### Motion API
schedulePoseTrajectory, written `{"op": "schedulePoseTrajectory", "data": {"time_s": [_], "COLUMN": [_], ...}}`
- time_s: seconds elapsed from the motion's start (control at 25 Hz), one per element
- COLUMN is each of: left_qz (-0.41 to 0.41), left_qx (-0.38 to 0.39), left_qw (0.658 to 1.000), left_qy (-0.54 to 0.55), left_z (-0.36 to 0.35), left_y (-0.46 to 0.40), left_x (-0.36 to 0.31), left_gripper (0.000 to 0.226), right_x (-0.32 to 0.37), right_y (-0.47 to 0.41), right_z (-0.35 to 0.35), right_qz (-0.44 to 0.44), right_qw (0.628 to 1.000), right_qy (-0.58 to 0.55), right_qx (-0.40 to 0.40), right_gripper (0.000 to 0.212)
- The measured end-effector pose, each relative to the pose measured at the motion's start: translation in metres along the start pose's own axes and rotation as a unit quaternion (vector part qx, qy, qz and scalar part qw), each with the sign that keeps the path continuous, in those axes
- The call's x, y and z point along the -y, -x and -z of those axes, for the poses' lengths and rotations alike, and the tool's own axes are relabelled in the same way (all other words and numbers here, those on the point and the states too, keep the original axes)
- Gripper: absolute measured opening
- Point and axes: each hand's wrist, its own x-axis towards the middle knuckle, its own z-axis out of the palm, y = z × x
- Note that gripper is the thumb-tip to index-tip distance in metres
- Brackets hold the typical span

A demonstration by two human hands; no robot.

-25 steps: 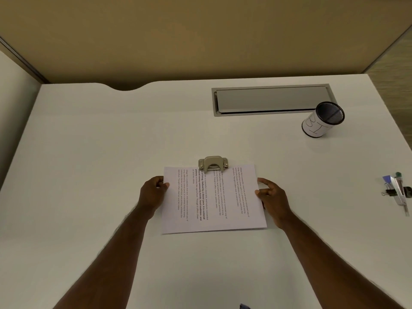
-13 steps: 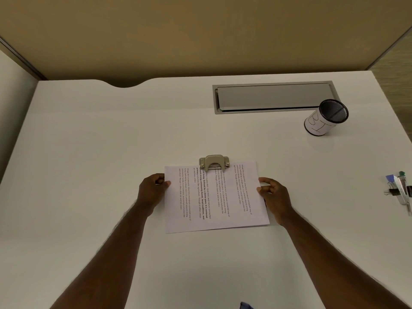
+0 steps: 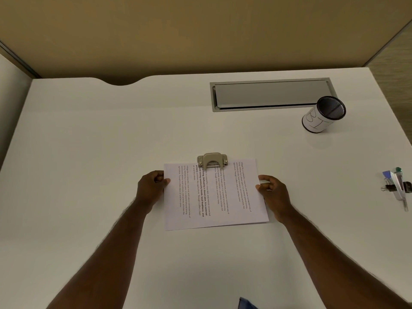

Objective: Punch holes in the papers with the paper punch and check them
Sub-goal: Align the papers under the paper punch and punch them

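Left hand (image 3: 151, 188) pinches the papers' (image 3: 214, 197) left edge, right hand (image 3: 273, 190) pinches the right edge; fingers below the sheets hidden. Papers lie flat at desk (image 3: 89, 152) centre, far edge tucked into the paper punch (image 3: 212, 161). Print too small to read. Pens and clip (image 3: 398, 186) at right edge, partly cut off.

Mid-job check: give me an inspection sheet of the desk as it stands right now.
Surface: white desk, grey metal hatch set into its far side.
Job's things: printed white papers, far edge slid into the beige metal paper punch.
Clutter: black mesh cup with white label; pens and black binder clip at right edge.
Hands: left hand and right hand pinch the papers' side edges.
Cables: nothing seen.
Surroundings: tan partition wall.
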Motion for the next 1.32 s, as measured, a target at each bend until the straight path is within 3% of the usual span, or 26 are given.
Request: {"op": "schedulePoseTrajectory", "data": {"time_s": [0.24, 0.36, 0.48, 0.56, 0.72, 0.88, 1.08, 1.32], "left_qz": [0.011, 0.003, -0.082, -0.17, -0.21, -0.202, -0.194, -0.173], "left_qx": [-0.007, -0.033, -0.076, -0.057, 0.04, 0.104, 0.138, 0.169], "left_qw": [1.0, 0.999, 0.992, 0.973, 0.923, 0.897, 0.877, 0.864], "left_qy": [0.022, 0.024, -0.054, -0.146, -0.321, -0.378, -0.417, -0.441], "left_z": [-0.001, 0.001, 0.002, -0.002, -0.01, -0.004, 0.001, 0.0], "left_y": [0.001, 0.001, 0.01, 0.022, 0.047, 0.055, 0.054, 0.046], "left_x": [-0.001, -0.002, 0.0, 0.004, 0.013, 0.031, 0.038, 0.032], "left_gripper": [0.018, 0.029, 0.049, 0.061, 0.085, 0.103, 0.11, 0.109], "right_x": [0.0, -0.001, 0.001, 0.012, 0.064, 0.117, 0.142, 0.136], "right_y": [-0.002, 0.003, 0.012, 0.012, -0.011, -0.042, -0.076, -0.086], "right_z": [-0.002, 0.002, 0.003, -0.005, -0.043, -0.098, -0.144, -0.156], "right_qz": [0.0, 0.043, 0.119, 0.154, 0.259, 0.333, 0.284, 0.267], "right_qw": [1.0, 0.993, 0.964, 0.948, 0.919, 0.894, 0.879, 0.864], "right_qy": [0.009, 0.103, 0.196, 0.233, 0.264, 0.29, 0.383, 0.426], "right_qx": [0.0, -0.049, -0.137, -0.151, -0.138, -0.077, 0.009, -0.005], "right_gripper": [0.029, 0.03, 0.041, 0.041, 0.029, 0.047, 0.058, 0.058]}}
